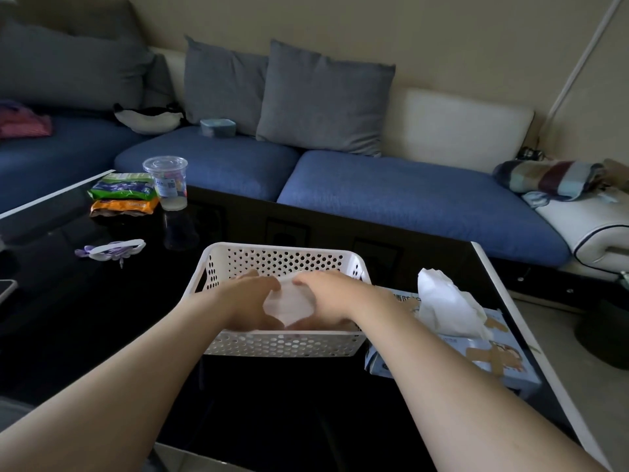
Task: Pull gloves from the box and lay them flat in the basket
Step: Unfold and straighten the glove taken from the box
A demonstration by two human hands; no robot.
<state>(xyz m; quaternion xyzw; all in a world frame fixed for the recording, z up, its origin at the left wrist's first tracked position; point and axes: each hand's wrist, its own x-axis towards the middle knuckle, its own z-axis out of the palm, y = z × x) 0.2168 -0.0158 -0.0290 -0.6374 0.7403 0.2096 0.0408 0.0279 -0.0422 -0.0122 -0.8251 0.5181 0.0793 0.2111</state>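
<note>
A glossy black bench (102, 318) with a white rim fills the lower view. Behind it, at 12 o'clock, a blue sofa (408, 192) with grey cushions (323, 100) stands against a beige wall.

At 10 o'clock from the basket, a lidded clear cup (166, 182) stands just beside two stacked snack packets (122, 195). A striped blanket (548, 178) lies on the sofa's end at 2 o'clock.

The white perforated basket (282, 344) sits mid-bench. In it lies a pale translucent glove (287, 303), with both hands reaching in. The left hand (250, 298) rests on its 9 o'clock edge and the right hand (326, 294) on its 3 o'clock edge, fingers fairly straight and pressing down, not clenched.

Touching the basket at 3 o'clock is the printed glove box (493, 359). Another white glove (446, 308) stands crumpled out of its top opening.
</note>
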